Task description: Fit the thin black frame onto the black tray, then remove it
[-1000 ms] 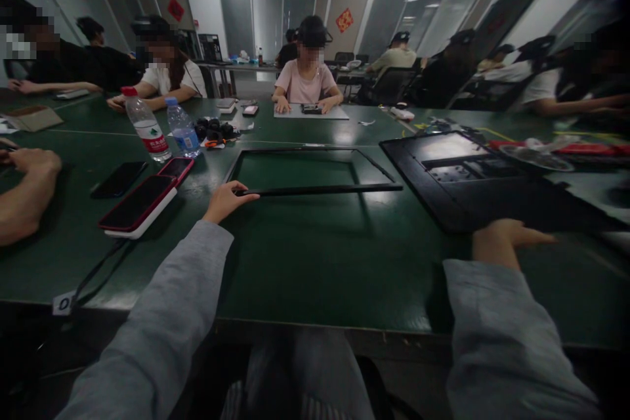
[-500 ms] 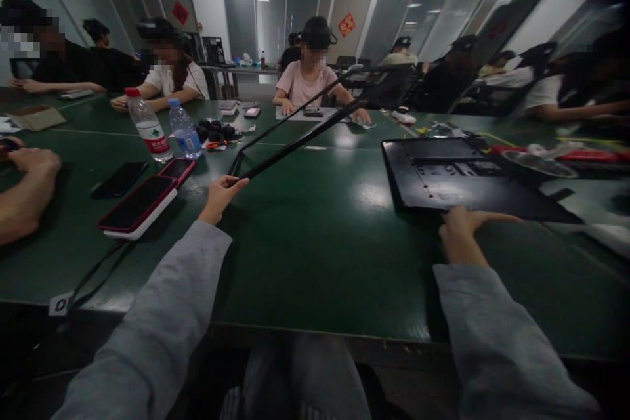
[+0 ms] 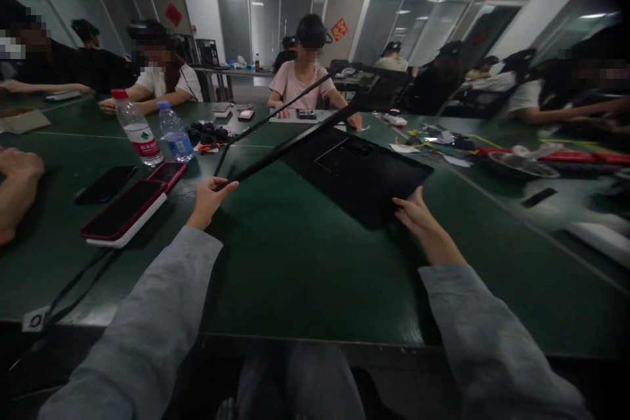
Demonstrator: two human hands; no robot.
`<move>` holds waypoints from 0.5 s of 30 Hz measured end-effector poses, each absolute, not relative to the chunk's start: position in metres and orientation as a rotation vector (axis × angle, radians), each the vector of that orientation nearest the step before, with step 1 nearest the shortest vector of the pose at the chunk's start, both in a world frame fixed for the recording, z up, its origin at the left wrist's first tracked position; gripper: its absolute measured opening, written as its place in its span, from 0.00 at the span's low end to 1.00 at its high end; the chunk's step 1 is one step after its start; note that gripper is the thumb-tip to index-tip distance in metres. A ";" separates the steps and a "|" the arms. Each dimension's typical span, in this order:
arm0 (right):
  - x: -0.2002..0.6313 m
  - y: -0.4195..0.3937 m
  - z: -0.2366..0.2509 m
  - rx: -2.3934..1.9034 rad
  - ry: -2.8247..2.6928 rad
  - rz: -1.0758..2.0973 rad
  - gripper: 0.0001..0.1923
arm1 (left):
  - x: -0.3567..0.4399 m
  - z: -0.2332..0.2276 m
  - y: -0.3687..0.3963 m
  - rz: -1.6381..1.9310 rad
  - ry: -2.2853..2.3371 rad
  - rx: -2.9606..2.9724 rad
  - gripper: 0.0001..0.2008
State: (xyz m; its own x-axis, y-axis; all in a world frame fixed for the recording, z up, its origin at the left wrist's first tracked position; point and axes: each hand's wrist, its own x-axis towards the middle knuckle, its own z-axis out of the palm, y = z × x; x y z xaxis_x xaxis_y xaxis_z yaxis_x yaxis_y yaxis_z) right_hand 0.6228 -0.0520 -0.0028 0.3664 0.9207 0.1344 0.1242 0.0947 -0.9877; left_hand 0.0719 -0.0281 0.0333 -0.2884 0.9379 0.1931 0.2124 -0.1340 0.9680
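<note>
My left hand [image 3: 209, 202] is closed on the near corner of a thin black rectangular frame [image 3: 295, 142], which tilts up and away over the table. Through its opening I see the table and a person opposite. In my right hand [image 3: 418, 218] is the near right edge of a flat black panel [image 3: 359, 177], pinched between thumb and fingers. The panel is tilted, and its far left part lies behind the frame's lower bar. A pale angled outline shows on its dark face. Whether the panel touches the frame I cannot tell.
Left on the green table [image 3: 305, 275] are a red-capped bottle [image 3: 140, 134], a blue-capped bottle [image 3: 174, 134], a dark phone [image 3: 105, 185] and a red-rimmed device [image 3: 125, 213]. Cables and small parts [image 3: 447, 136] lie at right. A person [image 3: 305, 79] sits opposite; another person's hand [image 3: 20, 174] is at left.
My right hand has brought the panel leftwards and turned it, so a plainer dark face shows and it overlaps the frame in view. My left hand keeps its grip on the frame.
</note>
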 end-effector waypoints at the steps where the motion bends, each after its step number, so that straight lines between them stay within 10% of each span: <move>1: 0.619 -0.052 -0.002 -1.336 -1.038 0.848 0.58 | 0.072 0.033 -0.028 1.459 1.506 1.349 0.25; 8: 0.619 -0.043 0.005 -1.535 -0.912 0.466 0.31 | 0.071 0.031 -0.032 1.358 1.548 1.716 0.22; 15: 0.622 -0.048 0.032 -1.311 -1.171 0.777 0.35 | 0.081 0.026 -0.032 1.235 1.575 2.024 0.20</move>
State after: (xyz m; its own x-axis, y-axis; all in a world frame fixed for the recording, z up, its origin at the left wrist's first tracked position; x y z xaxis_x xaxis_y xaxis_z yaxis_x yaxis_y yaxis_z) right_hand 0.6218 -0.0484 0.0317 0.2816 0.9380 0.2020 0.1790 0.1555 -0.9715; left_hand 0.0811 -0.0323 0.0256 0.0325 0.8960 0.4428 0.6438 -0.3576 0.6765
